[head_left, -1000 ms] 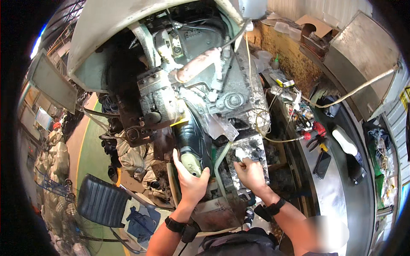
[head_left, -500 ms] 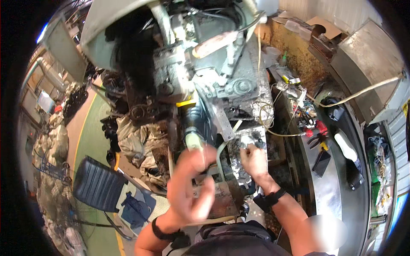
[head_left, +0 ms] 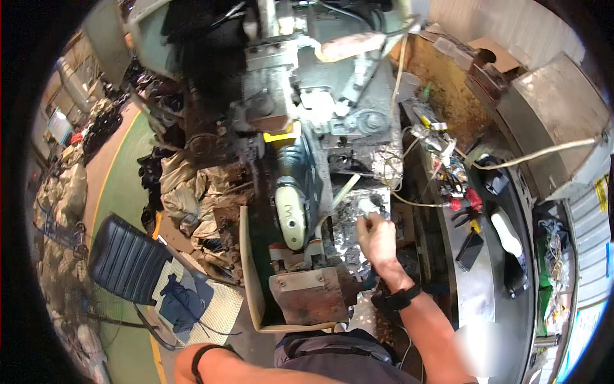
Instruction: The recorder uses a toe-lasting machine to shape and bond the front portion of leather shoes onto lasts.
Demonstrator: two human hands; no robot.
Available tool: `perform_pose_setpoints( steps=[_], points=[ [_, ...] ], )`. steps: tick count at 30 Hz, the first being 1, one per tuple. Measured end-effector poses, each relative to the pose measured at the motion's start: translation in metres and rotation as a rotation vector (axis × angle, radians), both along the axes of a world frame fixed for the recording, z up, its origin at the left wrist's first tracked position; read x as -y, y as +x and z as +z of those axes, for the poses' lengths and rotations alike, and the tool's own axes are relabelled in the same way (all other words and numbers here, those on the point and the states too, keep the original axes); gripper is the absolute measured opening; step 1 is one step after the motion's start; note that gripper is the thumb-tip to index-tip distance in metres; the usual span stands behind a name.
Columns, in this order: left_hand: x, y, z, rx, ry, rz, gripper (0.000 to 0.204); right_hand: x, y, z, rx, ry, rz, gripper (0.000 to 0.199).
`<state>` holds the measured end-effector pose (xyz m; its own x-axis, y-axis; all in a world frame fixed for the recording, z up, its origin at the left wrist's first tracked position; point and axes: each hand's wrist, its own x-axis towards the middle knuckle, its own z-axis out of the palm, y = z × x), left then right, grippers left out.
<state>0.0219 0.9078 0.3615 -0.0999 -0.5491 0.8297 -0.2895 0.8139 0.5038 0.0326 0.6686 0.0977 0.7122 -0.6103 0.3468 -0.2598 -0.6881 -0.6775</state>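
Note:
My right hand (head_left: 377, 240) is closed at a dirty metal plate (head_left: 345, 237) on the machine, fingers curled beside a small white piece (head_left: 368, 205). What lies inside the fingers is hidden. Left of it, a pale green shoe last (head_left: 291, 217) with a dark shoe upper (head_left: 293, 160) on it sits in the machine (head_left: 368, 121), by a yellow part (head_left: 282, 134) at its far end. Of my left arm only the forearm (head_left: 230, 369) with its dark wristband shows at the lower edge; that hand is out of view.
A rusty metal block (head_left: 310, 294) and a pale curved guard (head_left: 248, 275) stand nearest me. A black chair (head_left: 128, 256) is on the left, by beige sacks (head_left: 182, 185). On the right bench lie pliers (head_left: 467, 221), a phone (head_left: 470, 251) and a white sole-shaped piece (head_left: 506, 232).
My left hand has come away from the pale green last and dropped out at the lower edge. The last and upper stay in the machine. My right hand stays closed by the plate.

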Motion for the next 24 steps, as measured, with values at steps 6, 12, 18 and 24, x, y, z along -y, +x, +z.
perform_pose_setpoints(
  steps=[6,12,18,24],
  points=[
    [-0.003,0.003,-0.011,-0.016,-0.029,-0.096,0.019,0.000,-0.001,0.000,-0.067,0.069,-0.023,0.021],
    [-0.024,0.033,-0.047,-0.007,0.023,0.173,0.014,-0.001,-0.002,0.003,-0.061,0.107,-0.046,0.021],
    [0.009,0.117,-0.155,-0.340,0.469,1.110,0.079,-0.006,-0.004,0.010,-0.042,0.076,-0.044,0.025],
    [0.042,0.133,-0.196,-0.176,0.454,1.147,0.105,-0.007,-0.005,0.006,-0.096,0.087,-0.068,0.027]
  ],
)
